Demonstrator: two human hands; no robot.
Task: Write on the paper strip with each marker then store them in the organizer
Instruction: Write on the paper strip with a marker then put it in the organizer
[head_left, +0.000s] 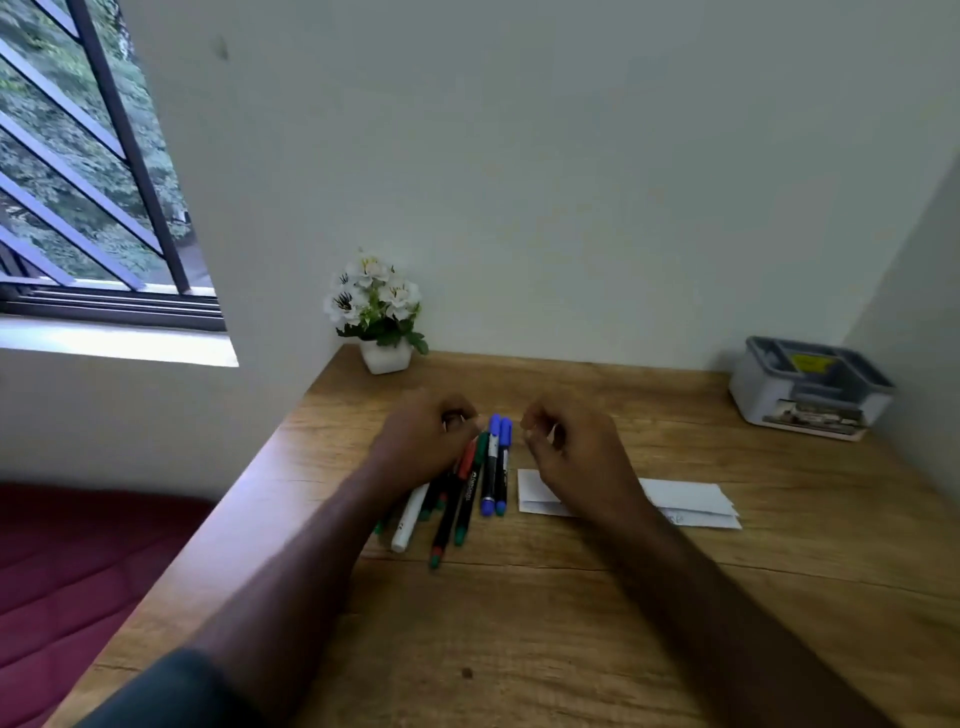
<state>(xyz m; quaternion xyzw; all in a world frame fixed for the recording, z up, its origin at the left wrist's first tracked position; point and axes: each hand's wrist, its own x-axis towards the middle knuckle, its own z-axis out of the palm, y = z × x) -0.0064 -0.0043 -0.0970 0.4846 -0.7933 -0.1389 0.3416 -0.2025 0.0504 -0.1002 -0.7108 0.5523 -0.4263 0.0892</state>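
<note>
A loose bunch of slim markers (457, 499) lies fanned on the light wooden desk (571, 623): two with blue caps side by side, one green-capped, one red, several dark-bodied ones and a white one at the near left. Just to their right, the folded white paper strip (691, 501) rests flat, with faint writing near its front edge.

The left hand (426, 441) hangs over the far end of the bunch, its fingers curled down among the caps; whether it actually has hold of one I cannot tell, since the knuckles hide the tips. The right hand (566, 447) hovers above the near end of the strip, fingers loosely curled and thumb near forefinger, holding nothing that I can see.

This looks like the picking stage. To do it well, the left hand should take a single marker by the barrel without scattering the rest, pass it across, and then steady the paper while the right uncaps and writes.

Well apart, in the far right corner, stands the grey plastic organizer with compartments (810, 389), a yellow label inside. A small white pot of white artificial flowers (376, 312) sits in the far left corner, against the pale wall beside a barred window (78, 182).
</note>
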